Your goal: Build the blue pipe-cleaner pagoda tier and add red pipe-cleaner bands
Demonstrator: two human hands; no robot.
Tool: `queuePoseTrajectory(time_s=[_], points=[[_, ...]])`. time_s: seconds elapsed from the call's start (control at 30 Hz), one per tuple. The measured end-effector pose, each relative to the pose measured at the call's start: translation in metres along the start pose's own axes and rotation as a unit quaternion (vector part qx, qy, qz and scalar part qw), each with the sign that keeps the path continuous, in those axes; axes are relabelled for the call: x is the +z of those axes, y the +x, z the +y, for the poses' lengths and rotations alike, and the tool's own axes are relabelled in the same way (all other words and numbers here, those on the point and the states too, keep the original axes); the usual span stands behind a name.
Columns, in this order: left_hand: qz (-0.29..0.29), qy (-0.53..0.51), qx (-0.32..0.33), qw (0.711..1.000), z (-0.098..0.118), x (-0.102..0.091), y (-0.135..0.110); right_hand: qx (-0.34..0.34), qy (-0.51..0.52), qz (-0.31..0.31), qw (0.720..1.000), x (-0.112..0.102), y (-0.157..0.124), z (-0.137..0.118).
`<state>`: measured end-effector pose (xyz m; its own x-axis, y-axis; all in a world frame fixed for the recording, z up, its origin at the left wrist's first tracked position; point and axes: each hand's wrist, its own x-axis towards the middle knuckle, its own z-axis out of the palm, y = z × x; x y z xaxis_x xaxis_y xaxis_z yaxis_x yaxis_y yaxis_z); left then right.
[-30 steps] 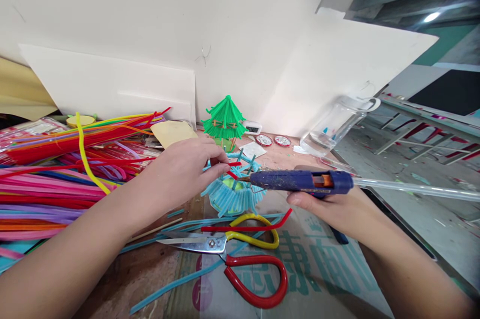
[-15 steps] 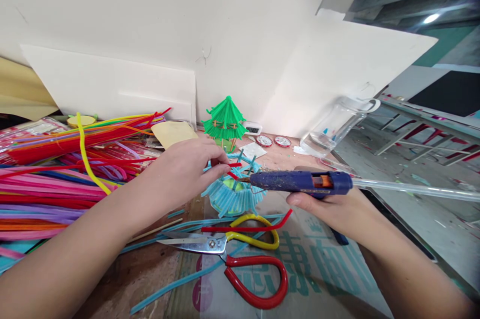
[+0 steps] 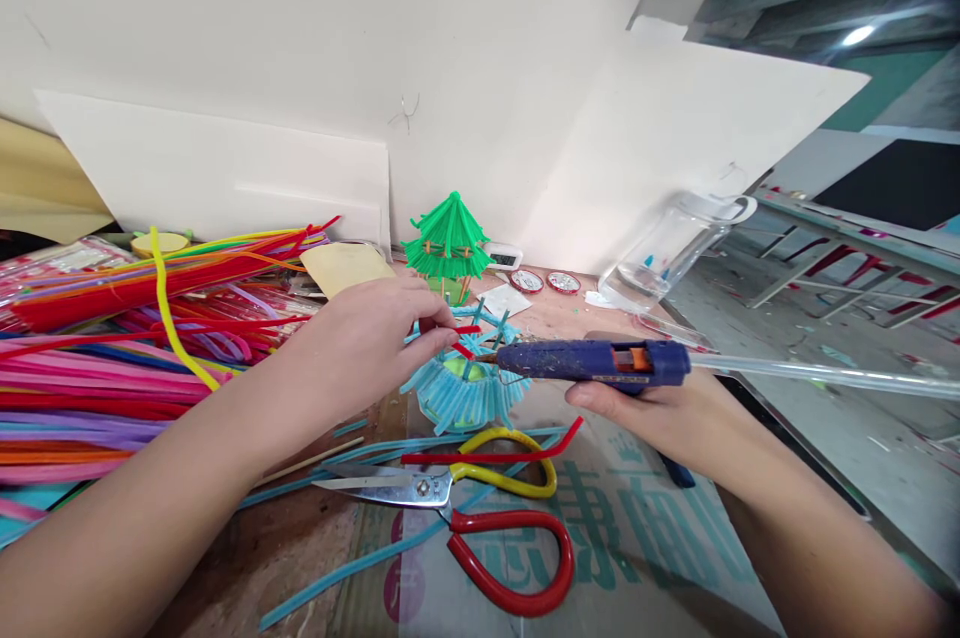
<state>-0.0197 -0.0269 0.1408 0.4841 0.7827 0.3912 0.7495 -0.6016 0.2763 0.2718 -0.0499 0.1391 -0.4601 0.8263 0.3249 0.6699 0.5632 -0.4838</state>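
Between the fingertips of my left hand (image 3: 390,323) is a short bent piece of red pipe cleaner (image 3: 463,351). My right hand (image 3: 637,408) is wrapped round a dark blue hot glue gun (image 3: 570,361), whose nozzle points left and meets or nearly meets the red piece. A long clear glue stick (image 3: 810,376) sticks out of the gun's back. Behind and below the nozzle stands a round light-blue pipe-cleaner structure (image 3: 465,396) with upright posts, partly covered by the gun. Farther back is a small pavilion with a green pipe-cleaner roof (image 3: 454,233).
Scissors (image 3: 424,488) with one yellow and one red handle lie in front, among loose blue strips (image 3: 352,573) and a red pipe cleaner (image 3: 480,459). Bundles of coloured pipe cleaners (image 3: 75,388) fill the left. A clear water bottle (image 3: 660,253) stands back right, before a white board (image 3: 510,68).
The glue gun's rear has shifted slightly left along with my right hand. My left hand keeps hold of the red piece, nearly still; the view has moved a little.
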Motion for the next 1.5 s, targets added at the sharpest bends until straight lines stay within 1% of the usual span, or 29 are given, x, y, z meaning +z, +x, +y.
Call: queuePoseTrajectory(time_s=[0.07,0.13,0.23,0.37,0.47,0.6,0.7,0.87,1.1,1.27,1.5], points=[[-0.001,0.002,-0.002,1.0,-0.001,0.0,0.0,-0.002,0.017,-0.003,1.0,-0.003,0.0,-0.001],[-0.006,0.003,-0.002,1.0,-0.001,0.0,-0.001,0.013,0.025,0.011,1.0,-0.009,-0.002,0.0],[-0.011,-0.001,-0.004,1.0,-0.002,0.0,0.0,0.04,0.003,0.016,0.999,-0.022,-0.005,0.005],[-0.023,-0.006,-0.019,1.0,-0.001,-0.001,0.0,0.041,-0.033,0.006,0.999,-0.032,-0.005,0.012],[-0.026,-0.009,-0.023,0.999,0.0,-0.002,0.0,0.046,-0.046,0.007,0.998,-0.031,-0.004,0.013],[-0.028,-0.012,-0.02,0.999,0.0,-0.002,0.0,0.017,-0.053,-0.001,0.998,-0.027,-0.003,0.013],[-0.027,-0.017,-0.017,0.999,0.0,-0.002,0.0,0.02,-0.049,-0.01,0.999,-0.027,-0.004,0.015],[-0.022,-0.018,-0.012,1.0,-0.001,-0.002,0.001,0.019,-0.059,0.001,0.998,-0.026,-0.005,0.019],[-0.017,-0.013,-0.017,1.0,-0.001,-0.001,0.0,0.005,-0.062,0.004,0.998,-0.026,-0.004,0.018],[-0.018,-0.006,-0.014,1.0,-0.002,0.0,0.0,0.015,-0.069,0.019,0.997,-0.024,-0.004,0.019],[-0.024,-0.007,-0.022,0.999,-0.001,-0.002,0.0,0.033,-0.073,0.013,0.997,-0.023,-0.004,0.017]])
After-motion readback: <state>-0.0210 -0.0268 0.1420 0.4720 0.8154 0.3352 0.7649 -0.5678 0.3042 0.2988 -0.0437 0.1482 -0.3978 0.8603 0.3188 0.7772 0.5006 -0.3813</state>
